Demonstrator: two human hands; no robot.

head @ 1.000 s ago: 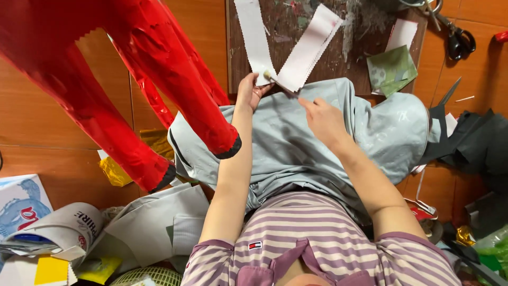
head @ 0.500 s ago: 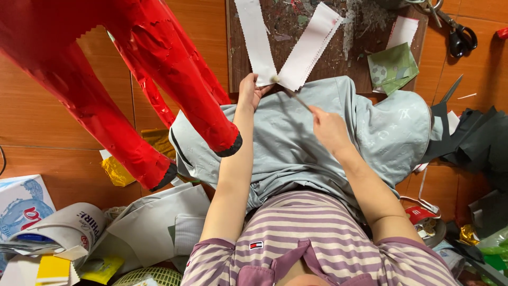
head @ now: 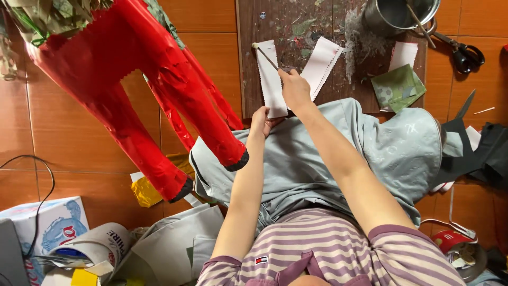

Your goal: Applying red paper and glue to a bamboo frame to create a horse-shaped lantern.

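Near the top centre, the right hand (head: 295,89) pinches a thin brush (head: 266,56) over the white paper strip (head: 271,79), whose lower end the left hand (head: 260,121) pins; glue could smear onto the dark board (head: 296,26), or the strip shift.

Glossy red paper-covered legged figure (head: 153,90) at ten o'clock, black-tipped feet; white zigzag-edged paper strips (head: 271,79) at twelve; maroon-and-white striped shirt (head: 328,249) at six

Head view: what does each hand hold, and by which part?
Right hand holds a thin brush by its lower handle end. Left hand pins the near end of a white paper strip.
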